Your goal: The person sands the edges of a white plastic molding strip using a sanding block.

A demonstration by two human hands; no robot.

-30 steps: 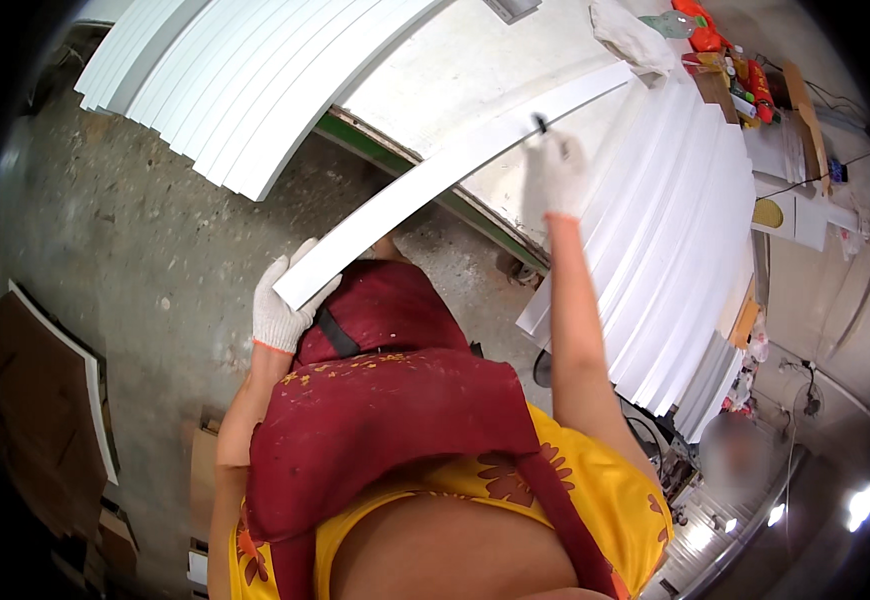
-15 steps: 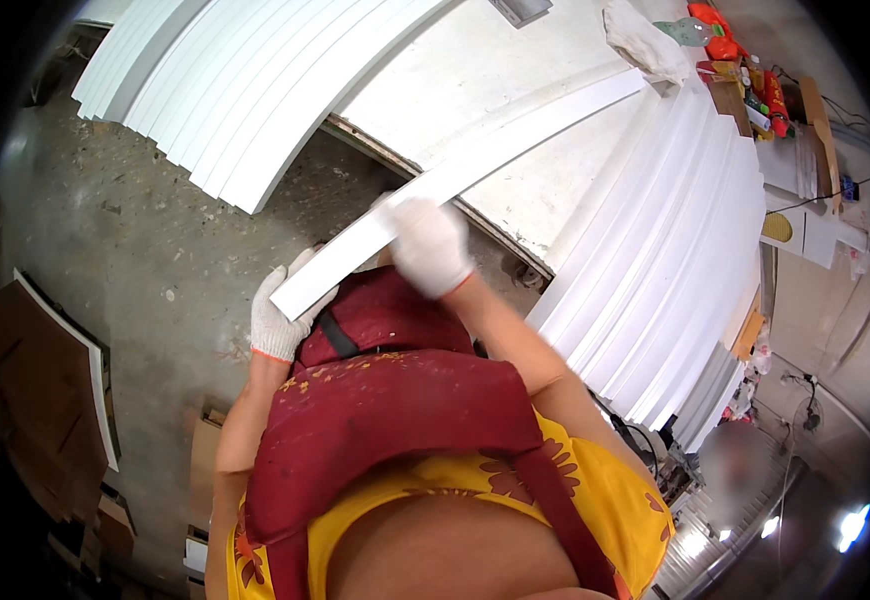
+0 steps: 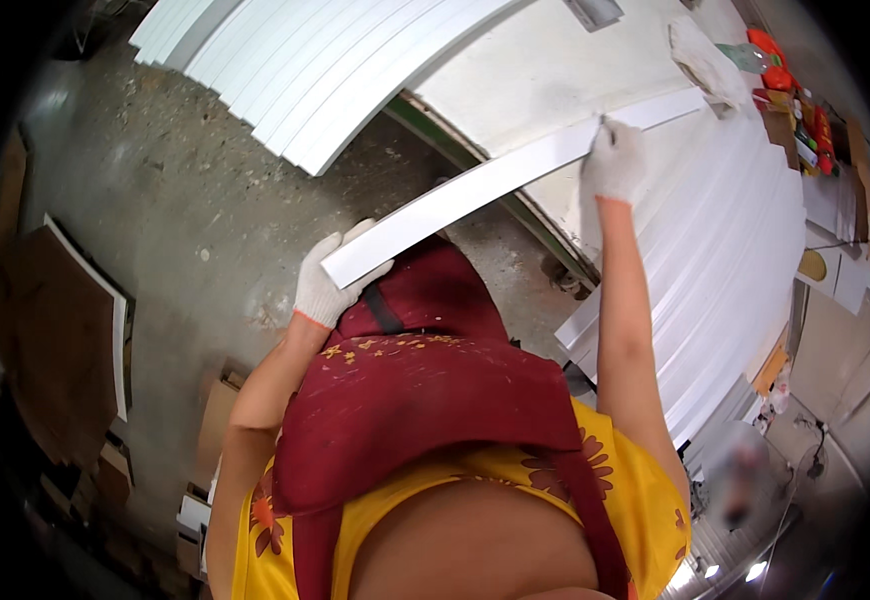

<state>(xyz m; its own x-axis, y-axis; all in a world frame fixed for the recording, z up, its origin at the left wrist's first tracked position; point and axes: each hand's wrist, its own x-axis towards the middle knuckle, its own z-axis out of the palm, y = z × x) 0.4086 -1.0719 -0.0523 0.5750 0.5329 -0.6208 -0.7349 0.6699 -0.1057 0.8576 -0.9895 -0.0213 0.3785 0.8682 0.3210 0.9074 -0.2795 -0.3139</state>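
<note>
A long, flat white strip slants from above my lap to the far right, its far part lying over the white tabletop. Wearing a white knit glove, my left hand is closed around the strip's near end, fingers beneath and along its side. My right hand, gloved likewise, is closed at the strip's edge well toward the far end. A small dark bit shows at its fingertips; what it is cannot be made out.
Rows of white strips lie at the far left, and another stack lies to the right. A white cloth and a green-tinted bottle are at the far right. A brown panel stands at the left.
My right hand has moved away along the strip, from near its middle toward its far end, and the arm has straightened. My left hand still holds the near end. The whole view has shifted.
</note>
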